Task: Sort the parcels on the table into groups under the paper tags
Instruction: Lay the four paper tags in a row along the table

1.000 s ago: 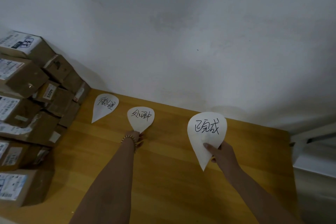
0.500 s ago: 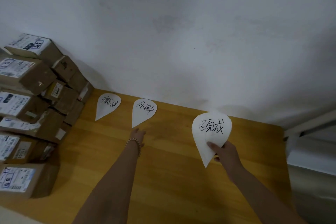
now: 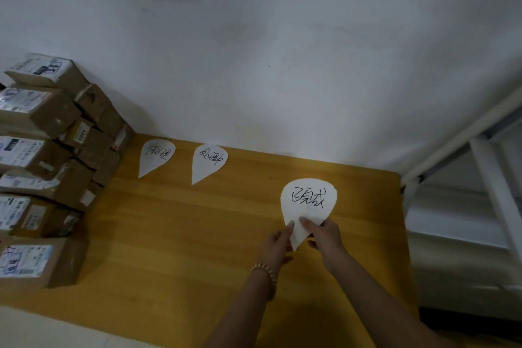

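Head view: left hand (image 3: 278, 243) has left the middle tag (image 3: 209, 161). Its fingers and right hand (image 3: 324, 237) now pinch third tag (image 3: 309, 201), to the right of middle tag. Parcels (image 3: 42, 164) unsorted.

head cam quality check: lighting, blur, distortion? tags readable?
Head view: dim, flat light, no glare; wide-angle distortion tilts the shelf frame and parcels; head view is soft overall, parcel labels unreadable; handwriting on the near tag, pinched by the left hand and right hand, is legible; a soft shadow falls on the table beside the parcels.
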